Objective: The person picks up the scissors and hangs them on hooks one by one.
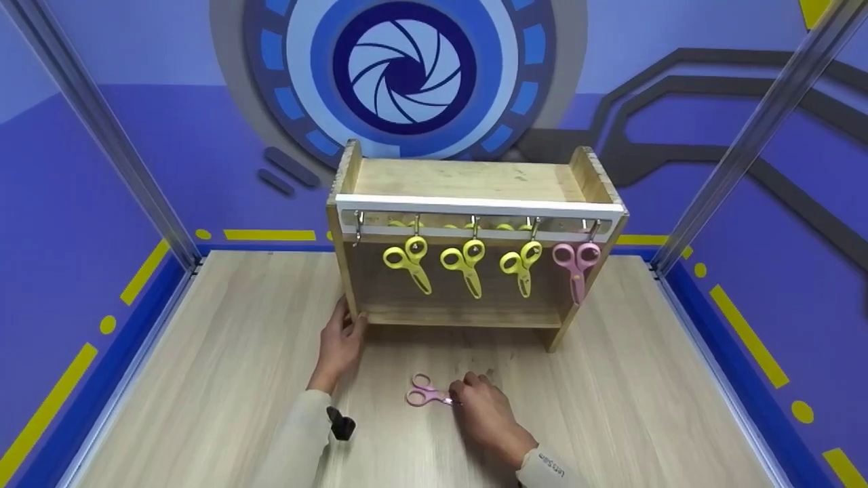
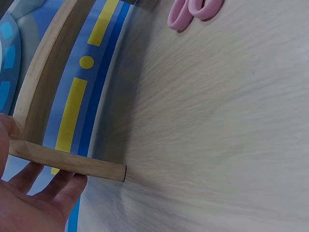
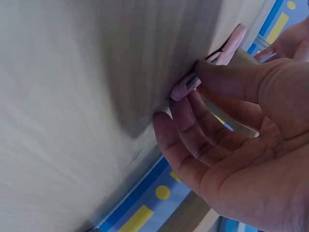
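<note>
A wooden rack (image 1: pixel 468 181) stands on the table with a strip of metal hooks along its front. Three pairs of yellow scissors (image 1: pixel 463 257) and one pair of pink scissors (image 1: pixel 577 261) hang there, the pink at the right end. My left hand (image 1: pixel 341 342) grips the lower left side board (image 2: pixel 72 163) of the rack, thumb on one face and fingers on the other. In front of the rack, my right hand (image 1: pixel 483 410) pinches another pair of pink scissors (image 1: pixel 422 396) by the blade end between thumb and fingers (image 3: pixel 181 113). Its handle loops point left.
A metal hook (image 1: pixel 359 227) is at the left end of the strip. The wooden tabletop (image 1: pixel 224 352) extends around the rack, bounded by blue and purple printed panels (image 1: pixel 163 156) and metal frame posts (image 1: pixel 742 129). A small black clip-like object (image 1: pixel 341 425) is by the left sleeve.
</note>
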Demonstrator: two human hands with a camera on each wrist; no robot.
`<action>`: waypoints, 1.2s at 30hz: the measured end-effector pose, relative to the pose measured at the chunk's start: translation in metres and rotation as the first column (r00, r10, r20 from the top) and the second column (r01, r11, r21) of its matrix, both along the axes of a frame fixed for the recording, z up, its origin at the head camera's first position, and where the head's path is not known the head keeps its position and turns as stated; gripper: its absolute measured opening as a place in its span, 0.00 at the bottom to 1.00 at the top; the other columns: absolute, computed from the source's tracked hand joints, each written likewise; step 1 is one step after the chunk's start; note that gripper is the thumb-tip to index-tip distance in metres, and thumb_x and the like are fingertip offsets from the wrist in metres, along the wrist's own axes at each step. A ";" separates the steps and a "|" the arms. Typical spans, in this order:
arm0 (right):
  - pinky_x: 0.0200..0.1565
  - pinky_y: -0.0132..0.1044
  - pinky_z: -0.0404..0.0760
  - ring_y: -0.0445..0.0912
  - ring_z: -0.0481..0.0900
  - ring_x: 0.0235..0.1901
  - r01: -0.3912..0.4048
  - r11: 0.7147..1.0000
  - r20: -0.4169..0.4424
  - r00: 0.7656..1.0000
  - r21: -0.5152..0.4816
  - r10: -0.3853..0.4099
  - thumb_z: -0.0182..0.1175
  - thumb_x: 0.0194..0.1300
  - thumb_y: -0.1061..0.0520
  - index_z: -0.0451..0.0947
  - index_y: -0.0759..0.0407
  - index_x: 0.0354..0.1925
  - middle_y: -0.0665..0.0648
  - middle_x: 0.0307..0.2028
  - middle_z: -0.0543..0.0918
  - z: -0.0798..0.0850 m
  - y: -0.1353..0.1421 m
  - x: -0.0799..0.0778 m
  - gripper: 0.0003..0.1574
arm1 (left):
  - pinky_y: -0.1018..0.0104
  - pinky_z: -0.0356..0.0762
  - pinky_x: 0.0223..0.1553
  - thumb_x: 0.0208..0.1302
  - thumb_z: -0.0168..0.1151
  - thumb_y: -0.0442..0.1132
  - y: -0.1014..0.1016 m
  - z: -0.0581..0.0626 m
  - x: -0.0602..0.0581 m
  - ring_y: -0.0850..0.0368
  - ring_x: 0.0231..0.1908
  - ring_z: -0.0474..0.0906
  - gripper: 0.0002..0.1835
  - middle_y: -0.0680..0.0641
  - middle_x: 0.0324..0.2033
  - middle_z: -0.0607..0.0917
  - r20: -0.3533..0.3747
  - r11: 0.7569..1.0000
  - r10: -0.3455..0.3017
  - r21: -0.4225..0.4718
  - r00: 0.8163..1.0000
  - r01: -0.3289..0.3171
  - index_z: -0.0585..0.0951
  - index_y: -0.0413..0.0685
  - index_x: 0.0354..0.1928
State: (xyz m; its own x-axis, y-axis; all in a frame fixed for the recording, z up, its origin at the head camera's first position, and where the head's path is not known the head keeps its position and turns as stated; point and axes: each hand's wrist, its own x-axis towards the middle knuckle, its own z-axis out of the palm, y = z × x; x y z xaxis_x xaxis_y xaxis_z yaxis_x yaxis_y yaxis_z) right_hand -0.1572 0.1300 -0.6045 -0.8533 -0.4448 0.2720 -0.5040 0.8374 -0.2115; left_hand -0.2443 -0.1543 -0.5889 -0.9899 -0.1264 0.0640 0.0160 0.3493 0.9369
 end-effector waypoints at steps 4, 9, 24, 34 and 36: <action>0.27 0.39 0.80 0.46 0.75 0.28 0.005 1.000 0.014 1.000 -0.004 -0.005 0.70 0.60 0.67 0.87 0.57 0.37 0.52 0.28 0.78 -0.002 0.001 -0.001 0.08 | 0.50 0.76 0.65 0.80 0.53 0.44 0.001 -0.002 0.000 0.41 0.69 0.71 0.34 0.38 0.74 0.67 -0.006 1.000 0.004 0.001 1.000 -0.004 0.55 0.54 0.81; 0.29 0.41 0.81 0.48 0.77 0.29 0.018 1.000 0.017 1.000 -0.018 -0.018 0.69 0.61 0.68 0.86 0.56 0.38 0.53 0.29 0.78 -0.003 0.001 -0.001 0.09 | 0.51 0.76 0.65 0.80 0.54 0.44 0.000 -0.002 0.000 0.41 0.69 0.71 0.33 0.39 0.74 0.67 -0.005 1.000 0.001 0.006 1.000 -0.001 0.56 0.55 0.81; 0.26 0.42 0.80 0.48 0.79 0.26 0.049 0.998 -0.041 0.998 -0.031 -0.051 0.71 0.57 0.66 0.84 0.54 0.31 0.50 0.26 0.79 -0.003 0.000 0.005 0.08 | 0.49 0.77 0.63 0.80 0.54 0.44 0.000 -0.002 0.001 0.40 0.68 0.72 0.33 0.38 0.73 0.68 -0.031 1.000 -0.008 0.017 1.000 0.008 0.56 0.54 0.81; 0.26 0.42 0.81 0.47 0.79 0.26 0.042 0.998 -0.025 0.999 -0.047 -0.043 0.72 0.58 0.66 0.84 0.54 0.31 0.50 0.26 0.79 -0.004 0.000 0.005 0.08 | 0.49 0.77 0.64 0.80 0.54 0.46 0.000 -0.002 0.002 0.40 0.68 0.73 0.33 0.37 0.74 0.67 -0.029 1.000 -0.012 0.020 1.000 0.012 0.56 0.53 0.81; 0.27 0.42 0.81 0.46 0.80 0.26 0.033 0.998 -0.010 0.999 -0.051 -0.033 0.71 0.58 0.66 0.85 0.54 0.31 0.50 0.26 0.80 -0.003 0.001 0.004 0.07 | 0.49 0.77 0.64 0.80 0.53 0.46 0.001 -0.002 0.002 0.41 0.68 0.72 0.33 0.38 0.74 0.66 -0.027 1.000 -0.015 0.018 1.000 0.015 0.55 0.55 0.81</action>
